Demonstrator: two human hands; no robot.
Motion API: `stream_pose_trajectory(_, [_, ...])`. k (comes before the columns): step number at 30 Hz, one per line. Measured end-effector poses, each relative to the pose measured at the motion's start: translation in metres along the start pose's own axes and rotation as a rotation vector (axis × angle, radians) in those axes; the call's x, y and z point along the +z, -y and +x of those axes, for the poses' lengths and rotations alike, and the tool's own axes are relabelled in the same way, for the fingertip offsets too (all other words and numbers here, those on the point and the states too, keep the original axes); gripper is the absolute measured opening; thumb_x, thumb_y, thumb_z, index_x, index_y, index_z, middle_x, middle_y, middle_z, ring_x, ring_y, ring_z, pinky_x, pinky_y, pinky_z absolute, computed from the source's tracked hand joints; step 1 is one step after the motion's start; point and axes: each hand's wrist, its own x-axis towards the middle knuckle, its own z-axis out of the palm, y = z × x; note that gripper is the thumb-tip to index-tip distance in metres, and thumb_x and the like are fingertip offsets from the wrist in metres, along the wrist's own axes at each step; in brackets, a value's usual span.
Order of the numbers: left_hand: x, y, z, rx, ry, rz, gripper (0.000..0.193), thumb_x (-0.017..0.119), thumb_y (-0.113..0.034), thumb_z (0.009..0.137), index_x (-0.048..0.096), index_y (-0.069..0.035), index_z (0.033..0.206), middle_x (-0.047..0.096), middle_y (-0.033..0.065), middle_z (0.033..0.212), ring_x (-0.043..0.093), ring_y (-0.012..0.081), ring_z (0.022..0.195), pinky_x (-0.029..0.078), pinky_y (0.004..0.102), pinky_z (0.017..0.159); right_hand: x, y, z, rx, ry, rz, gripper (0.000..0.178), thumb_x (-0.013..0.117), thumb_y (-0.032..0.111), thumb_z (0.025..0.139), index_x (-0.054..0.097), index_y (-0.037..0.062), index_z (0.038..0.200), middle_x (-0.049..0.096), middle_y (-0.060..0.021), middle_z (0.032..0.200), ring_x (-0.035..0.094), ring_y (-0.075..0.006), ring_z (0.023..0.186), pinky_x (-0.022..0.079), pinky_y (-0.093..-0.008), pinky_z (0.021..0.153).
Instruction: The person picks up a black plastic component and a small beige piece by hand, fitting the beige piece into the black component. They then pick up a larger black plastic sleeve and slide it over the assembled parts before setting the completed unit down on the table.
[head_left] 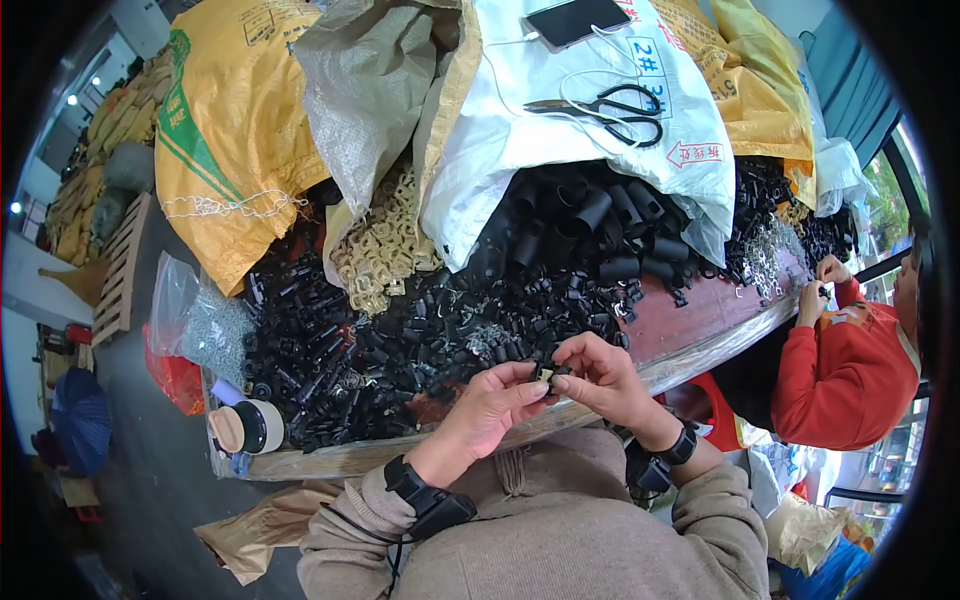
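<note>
Close to the table's near edge, both my hands meet around a small black plastic part (549, 383) with a cream-coloured piece showing in it. My left hand (482, 405) pinches it between thumb and fingertips from the left. From the right, my right hand (612, 385) grips the same part with thumb and bent forefinger. The fingertips partly cover it. Just beyond lies a heap of small black plastic parts (425, 345), mixed with shiny metal pieces (489, 342). Cream plastic pieces (380, 250) spill from a sack behind, beside larger black tubes (590, 212).
A white sack (590, 85) at the back carries scissors (607, 112) and a cabled phone (577, 20). Yellow sacks (240, 110) stand at left. A lidded cup (258, 427) sits at the near left corner. A co-worker in red (850, 375) handles something at right.
</note>
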Motion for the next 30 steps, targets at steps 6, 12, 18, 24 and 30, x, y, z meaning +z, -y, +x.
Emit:
stream_pose_trajectory(6, [-0.001, 0.003, 0.005, -0.041, 0.01, -0.044, 0.023, 0.059, -0.006, 0.077, 0.054, -0.002, 0.099, 0.059, 0.0063, 0.092, 0.059, 0.0155, 0.082, 0.049, 0.0243, 0.073, 0.001, -0.002, 0.002, -0.237, -0.107, -0.333, 0.025, 0.065, 0.009, 0.073, 0.057, 0.0019, 0.096, 0.047, 0.002, 0.063, 0.041, -0.004, 0.054, 0.031, -0.0181, 0.046])
stream_pose_trajectory(12, [0.002, 0.0, 0.002, -0.085, 0.005, -0.033, 0.023, 0.058, -0.01, 0.079, 0.055, 0.0, 0.1, 0.059, 0.0074, 0.09, 0.059, 0.0165, 0.08, 0.05, 0.0247, 0.071, 0.0, -0.01, 0.0, -0.456, -0.115, -0.483, 0.031, 0.068, 0.011, 0.069, 0.058, 0.0028, 0.097, 0.047, -0.0026, 0.061, 0.044, -0.0107, 0.051, 0.032, -0.0227, 0.044])
stream_pose_trajectory(18, [0.0, 0.002, 0.001, -0.122, 0.069, 0.075, 0.025, 0.056, -0.014, 0.081, 0.054, 0.002, 0.1, 0.06, 0.0086, 0.087, 0.06, 0.0166, 0.078, 0.051, 0.0245, 0.069, 0.002, -0.011, -0.005, -0.59, -0.1, -0.752, 0.038, 0.071, 0.015, 0.062, 0.058, 0.0036, 0.096, 0.048, -0.0046, 0.062, 0.046, -0.019, 0.053, 0.038, -0.0283, 0.049])
stream_pose_trajectory(24, [0.0, -0.008, 0.012, -0.139, 0.101, 0.1, 0.023, 0.053, -0.014, 0.083, 0.054, 0.004, 0.098, 0.06, 0.0102, 0.085, 0.06, 0.0165, 0.074, 0.05, 0.0235, 0.065, -0.021, -0.017, 0.007, -0.599, -0.13, -0.76, 0.034, 0.069, 0.011, 0.063, 0.058, 0.0035, 0.093, 0.049, -0.0055, 0.063, 0.047, -0.0204, 0.054, 0.038, -0.0293, 0.049])
stream_pose_trajectory(30, [-0.009, -0.014, 0.016, -0.013, 0.051, 0.231, 0.023, 0.054, -0.014, 0.081, 0.054, 0.004, 0.096, 0.059, 0.0104, 0.086, 0.057, 0.0159, 0.074, 0.048, 0.0251, 0.065, -0.094, -0.022, 0.036, -0.522, -0.494, -1.31, 0.036, 0.065, 0.009, 0.062, 0.053, 0.005, 0.096, 0.05, -0.0094, 0.085, 0.049, -0.0245, 0.075, 0.038, -0.0342, 0.064])
